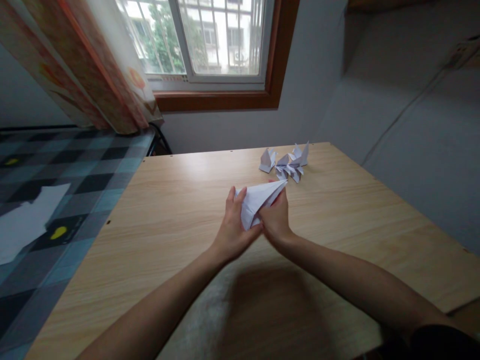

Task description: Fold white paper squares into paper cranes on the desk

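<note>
One folded paper point(257, 199) was held in two hands over the middle of the bench point(180, 200), its point directed up and to the right. The left hand point(237, 227) gripped the paper's left side, fingers at the far edge and thumb along the near one. The right hand point(276, 216) was closed on the right side, most of its fingers hidden; the two hands touched or nearly touched at the near edge.

Just beyond the paper stood a cluster of folded pieces point(267, 161), at least three; they overlapped, so the exact count could not be told. They took up the far right part of the bench.

To the left, beside the bench, white paper point(35, 215) lay on a checked cloth point(26, 285); how many sheets could not be told. Behind were one window point(225, 45) and, left of it, a curtain point(97, 65). One cable point(405, 107) ran down the right wall point(397, 65).
</note>
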The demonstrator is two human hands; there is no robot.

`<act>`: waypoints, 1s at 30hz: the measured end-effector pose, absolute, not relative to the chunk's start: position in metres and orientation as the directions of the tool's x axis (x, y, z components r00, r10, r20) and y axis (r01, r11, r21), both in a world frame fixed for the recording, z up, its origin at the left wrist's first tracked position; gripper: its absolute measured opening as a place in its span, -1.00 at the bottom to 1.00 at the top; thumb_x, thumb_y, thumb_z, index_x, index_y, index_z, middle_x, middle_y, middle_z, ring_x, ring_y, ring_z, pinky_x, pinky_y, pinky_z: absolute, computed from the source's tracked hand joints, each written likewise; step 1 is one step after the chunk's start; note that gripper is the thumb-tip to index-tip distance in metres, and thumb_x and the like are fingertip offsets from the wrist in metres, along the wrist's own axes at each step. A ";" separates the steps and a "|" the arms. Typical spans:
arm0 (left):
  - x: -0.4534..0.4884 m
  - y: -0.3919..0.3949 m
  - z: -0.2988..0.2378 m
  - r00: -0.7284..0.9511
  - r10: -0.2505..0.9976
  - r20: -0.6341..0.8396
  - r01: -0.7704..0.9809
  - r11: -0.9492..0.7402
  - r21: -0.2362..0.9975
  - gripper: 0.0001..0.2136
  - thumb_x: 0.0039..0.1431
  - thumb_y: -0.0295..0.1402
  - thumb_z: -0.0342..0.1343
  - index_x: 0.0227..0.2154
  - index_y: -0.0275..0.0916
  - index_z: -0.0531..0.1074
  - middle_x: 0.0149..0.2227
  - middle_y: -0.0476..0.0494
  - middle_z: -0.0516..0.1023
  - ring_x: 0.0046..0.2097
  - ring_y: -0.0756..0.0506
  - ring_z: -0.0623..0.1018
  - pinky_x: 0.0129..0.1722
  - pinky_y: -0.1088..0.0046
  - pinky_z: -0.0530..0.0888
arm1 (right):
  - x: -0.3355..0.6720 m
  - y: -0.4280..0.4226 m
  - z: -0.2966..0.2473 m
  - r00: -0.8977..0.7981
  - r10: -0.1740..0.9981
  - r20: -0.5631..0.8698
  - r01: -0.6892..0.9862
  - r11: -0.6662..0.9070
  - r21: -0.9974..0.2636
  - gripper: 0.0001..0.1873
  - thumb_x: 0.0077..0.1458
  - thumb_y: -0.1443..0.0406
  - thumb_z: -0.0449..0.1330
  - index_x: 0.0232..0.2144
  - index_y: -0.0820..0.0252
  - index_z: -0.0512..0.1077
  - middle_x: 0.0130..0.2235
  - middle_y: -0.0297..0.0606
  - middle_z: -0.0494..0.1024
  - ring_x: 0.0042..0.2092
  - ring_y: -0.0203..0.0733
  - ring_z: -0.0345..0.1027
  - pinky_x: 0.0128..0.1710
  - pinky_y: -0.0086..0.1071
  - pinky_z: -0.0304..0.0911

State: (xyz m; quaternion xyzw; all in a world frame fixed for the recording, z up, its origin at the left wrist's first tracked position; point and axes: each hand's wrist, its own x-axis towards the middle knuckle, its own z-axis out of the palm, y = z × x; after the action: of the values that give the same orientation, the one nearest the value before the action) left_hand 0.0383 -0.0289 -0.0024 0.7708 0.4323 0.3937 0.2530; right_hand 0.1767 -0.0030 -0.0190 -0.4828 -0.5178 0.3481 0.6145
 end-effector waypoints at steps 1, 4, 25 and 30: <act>0.038 -0.029 -0.003 0.322 0.864 0.387 0.462 -0.500 0.733 -0.16 0.07 -0.23 0.27 0.35 -0.15 -0.04 0.42 -0.42 -0.12 0.44 -0.39 -0.08 0.34 -0.16 0.06 | 0.177 -0.002 -0.020 0.268 0.919 0.289 0.080 0.277 -0.957 -0.36 -0.08 0.35 0.27 0.08 0.10 0.20 -0.02 -0.10 0.51 -0.09 -0.05 0.47 -0.08 -0.19 0.44; 0.034 -0.024 -0.003 0.301 0.868 0.395 0.448 -0.494 0.745 -0.24 0.12 -0.26 0.20 0.35 -0.20 0.01 0.40 -0.40 0.01 0.43 -0.36 0.01 0.35 -0.11 0.10 | 0.182 0.001 -0.020 0.315 0.908 0.276 0.094 0.260 -0.961 -0.68 -0.10 0.35 0.24 -0.21 0.14 0.41 -0.22 -0.25 0.58 -0.25 -0.12 0.46 -0.20 -0.26 0.43; -0.013 0.002 0.013 0.775 0.617 0.135 0.591 -0.784 0.189 -0.54 0.19 -0.44 -0.02 0.16 -0.15 0.43 0.24 -0.19 0.42 0.28 -0.26 0.39 0.28 0.02 0.28 | 0.232 0.012 -0.005 -0.615 0.704 0.353 0.585 0.709 -0.394 -0.34 0.21 0.11 0.17 0.27 0.30 0.26 0.34 0.10 0.22 0.38 0.11 0.06 0.34 0.07 0.02; -0.032 0.003 0.011 0.807 0.589 0.041 0.573 -0.798 0.186 -0.51 0.34 -0.13 -0.05 0.30 -0.03 0.22 0.36 -0.14 0.20 0.39 -0.29 0.18 0.33 -0.05 0.09 | 0.211 0.024 -0.013 -0.728 0.662 0.177 0.591 0.737 -0.329 -0.15 0.21 -0.08 0.12 0.34 0.33 0.11 0.39 0.14 0.07 0.42 0.17 -0.08 0.38 0.08 -0.12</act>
State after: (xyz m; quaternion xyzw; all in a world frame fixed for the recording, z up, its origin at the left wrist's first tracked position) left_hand -0.0324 0.0030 0.0107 0.9469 0.3069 0.0483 0.0827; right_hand 0.2110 0.0244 -0.0132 -0.3401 -0.9209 0.1260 0.1425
